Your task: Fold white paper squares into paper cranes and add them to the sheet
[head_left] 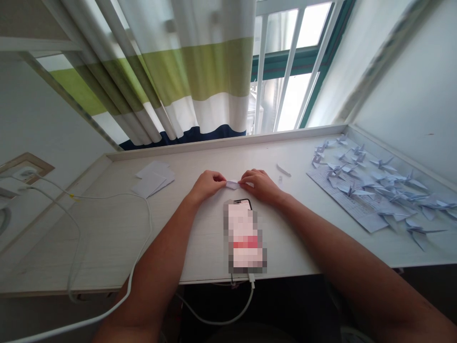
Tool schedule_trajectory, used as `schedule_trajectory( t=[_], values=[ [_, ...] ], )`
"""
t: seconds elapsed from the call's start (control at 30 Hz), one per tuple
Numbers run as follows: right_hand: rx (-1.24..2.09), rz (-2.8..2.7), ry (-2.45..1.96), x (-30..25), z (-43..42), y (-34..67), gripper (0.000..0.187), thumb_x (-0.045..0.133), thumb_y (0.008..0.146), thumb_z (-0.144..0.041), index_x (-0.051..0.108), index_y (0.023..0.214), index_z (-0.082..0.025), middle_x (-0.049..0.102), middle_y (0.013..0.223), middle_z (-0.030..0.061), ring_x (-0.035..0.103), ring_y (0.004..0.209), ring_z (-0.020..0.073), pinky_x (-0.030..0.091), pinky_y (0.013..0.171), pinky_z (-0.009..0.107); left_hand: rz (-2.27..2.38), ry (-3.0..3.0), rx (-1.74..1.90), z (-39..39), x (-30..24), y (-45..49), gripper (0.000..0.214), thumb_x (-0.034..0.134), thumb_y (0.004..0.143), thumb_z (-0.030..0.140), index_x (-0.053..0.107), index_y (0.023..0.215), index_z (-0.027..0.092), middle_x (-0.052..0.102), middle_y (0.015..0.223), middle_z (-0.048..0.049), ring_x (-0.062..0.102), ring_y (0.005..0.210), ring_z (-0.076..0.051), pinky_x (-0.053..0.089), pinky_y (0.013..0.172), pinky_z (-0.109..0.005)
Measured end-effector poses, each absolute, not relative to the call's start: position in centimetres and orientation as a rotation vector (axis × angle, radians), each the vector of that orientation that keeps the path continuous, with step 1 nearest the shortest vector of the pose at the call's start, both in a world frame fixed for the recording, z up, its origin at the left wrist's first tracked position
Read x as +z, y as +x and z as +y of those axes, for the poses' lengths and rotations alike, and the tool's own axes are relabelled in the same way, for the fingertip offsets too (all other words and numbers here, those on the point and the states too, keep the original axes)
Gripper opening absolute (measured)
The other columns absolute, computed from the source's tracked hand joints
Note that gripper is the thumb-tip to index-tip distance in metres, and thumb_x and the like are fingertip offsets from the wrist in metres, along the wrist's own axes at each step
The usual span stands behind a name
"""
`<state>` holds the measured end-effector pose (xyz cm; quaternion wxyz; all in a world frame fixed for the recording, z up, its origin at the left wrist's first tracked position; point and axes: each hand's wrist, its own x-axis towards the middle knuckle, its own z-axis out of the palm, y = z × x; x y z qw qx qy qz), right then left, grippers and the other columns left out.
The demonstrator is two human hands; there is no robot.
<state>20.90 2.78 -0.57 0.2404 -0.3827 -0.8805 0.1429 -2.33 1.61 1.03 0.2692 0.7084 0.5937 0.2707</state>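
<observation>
A small folded piece of pale lilac paper (233, 184) lies on the white desk (107, 228), pressed between both my hands. My left hand (208, 183) pinches its left end with curled fingers. My right hand (260, 184) holds its right end, fingers bent down onto it. Just in front of the paper, toward me, lies a phone (244, 236) with a charging cable plugged into its near end.
Several folded paper cranes (374, 183) lie on a printed sheet (360, 209) at the right. A small stack of blank paper squares (153, 180) sits at the left. Paper scraps (283, 170) lie beyond my right hand. White cables (107, 197) cross the left side. Curtain and window behind.
</observation>
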Motion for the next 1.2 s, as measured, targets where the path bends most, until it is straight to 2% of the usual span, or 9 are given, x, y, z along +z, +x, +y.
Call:
schedule_trajectory(
  t=[0.27, 0.43, 0.53, 0.6, 0.7, 0.77, 0.87, 1.07, 1.2],
  values=[
    [0.367, -2.443, -1.056, -0.2, 2.4, 21.0, 0.021, 0.058, 0.098, -0.025, 0.079, 0.101, -0.023, 0.075, 0.108, 0.0073, 0.062, 0.101, 0.0246, 0.039, 0.094, 0.041, 1.707, 2.278, 0.469, 2.1, 2.7, -2.3, 0.020, 0.069, 0.081, 0.043, 0.074, 0.077, 0.024, 0.076, 0.082, -0.0052, 0.066, 0.073, -0.021, 0.045, 0.062, -0.029],
    [0.365, -2.458, -1.084, -0.1, 2.3, 20.9, 0.020, 0.059, 0.098, -0.026, 0.079, 0.102, -0.023, 0.073, 0.111, 0.0075, 0.061, 0.103, 0.0240, 0.038, 0.093, 0.040, 1.646, 2.550, 0.113, 2.3, 4.0, -1.9, 0.019, 0.058, 0.089, 0.037, 0.072, 0.085, 0.023, 0.075, 0.087, -0.0050, 0.065, 0.076, -0.021, 0.043, 0.063, -0.029],
    [0.367, -2.462, -1.089, 0.0, 2.2, 21.0, 0.020, 0.060, 0.097, -0.026, 0.079, 0.101, -0.023, 0.073, 0.112, 0.0078, 0.061, 0.104, 0.0241, 0.037, 0.093, 0.039, 1.642, 2.633, 0.046, 2.2, 4.2, -2.2, 0.019, 0.054, 0.091, 0.032, 0.070, 0.088, 0.023, 0.074, 0.089, -0.0045, 0.064, 0.076, -0.020, 0.043, 0.064, -0.029],
    [0.373, -2.462, -1.085, 0.0, 2.2, 21.0, 0.019, 0.060, 0.097, -0.025, 0.079, 0.101, -0.023, 0.073, 0.112, 0.0078, 0.061, 0.104, 0.0240, 0.038, 0.092, 0.038, 1.607, 2.680, 0.081, 2.1, 3.8, -2.7, 0.019, 0.052, 0.092, 0.030, 0.070, 0.091, 0.024, 0.074, 0.090, -0.0036, 0.065, 0.078, -0.020, 0.045, 0.065, -0.029],
    [0.390, -2.452, -1.066, 0.0, 2.3, 21.1, 0.019, 0.060, 0.097, -0.024, 0.078, 0.102, -0.023, 0.073, 0.110, 0.0076, 0.061, 0.103, 0.0235, 0.039, 0.091, 0.038, 1.526, 2.720, 0.271, 1.9, 2.5, -3.6, 0.023, 0.051, 0.095, 0.028, 0.069, 0.109, 0.026, 0.074, 0.102, -0.0035, 0.067, 0.089, -0.020, 0.049, 0.072, -0.030],
    [0.396, -2.438, -1.056, -0.1, 2.4, 21.1, 0.018, 0.061, 0.096, -0.024, 0.078, 0.101, -0.023, 0.074, 0.109, 0.0076, 0.063, 0.103, 0.0234, 0.040, 0.091, 0.038, 1.405, 2.801, 0.404, 1.7, 1.5, -4.1, 0.023, 0.050, 0.097, 0.028, 0.070, 0.107, 0.025, 0.073, 0.111, -0.0055, 0.065, 0.103, -0.021, 0.052, 0.078, -0.031],
    [0.399, -2.424, -1.036, -0.3, 2.6, 21.1, 0.018, 0.061, 0.096, -0.023, 0.078, 0.100, -0.022, 0.075, 0.108, 0.0077, 0.065, 0.102, 0.0241, 0.043, 0.092, 0.040, 1.164, 2.881, 0.600, 1.7, 0.2, -4.5, 0.023, 0.049, 0.099, 0.023, 0.072, 0.103, 0.023, 0.073, 0.114, -0.0070, 0.063, 0.110, -0.022, 0.053, 0.090, -0.035],
    [0.411, -2.412, -0.896, -0.6, 2.8, 20.8, 0.028, 0.060, 0.096, -0.016, 0.074, 0.117, -0.025, 0.073, 0.125, 0.0052, 0.063, 0.121, 0.0251, 0.044, 0.105, 0.045, 1.062, 2.870, 0.722, 1.9, -0.7, -4.9, 0.020, 0.055, 0.095, 0.017, 0.073, 0.102, 0.021, 0.074, 0.112, -0.0077, 0.065, 0.110, -0.022, 0.052, 0.097, -0.041],
    [0.434, -2.477, -0.858, -0.5, 2.7, 20.8, 0.030, 0.056, 0.098, -0.015, 0.074, 0.118, -0.027, 0.074, 0.124, 0.0048, 0.067, 0.118, 0.0237, 0.045, 0.107, 0.045, 1.070, 2.807, 0.773, 1.8, -0.5, -5.1, 0.019, 0.058, 0.095, 0.023, 0.072, 0.108, 0.021, 0.075, 0.109, -0.0079, 0.066, 0.106, -0.022, 0.054, 0.094, -0.040]
  ],
)
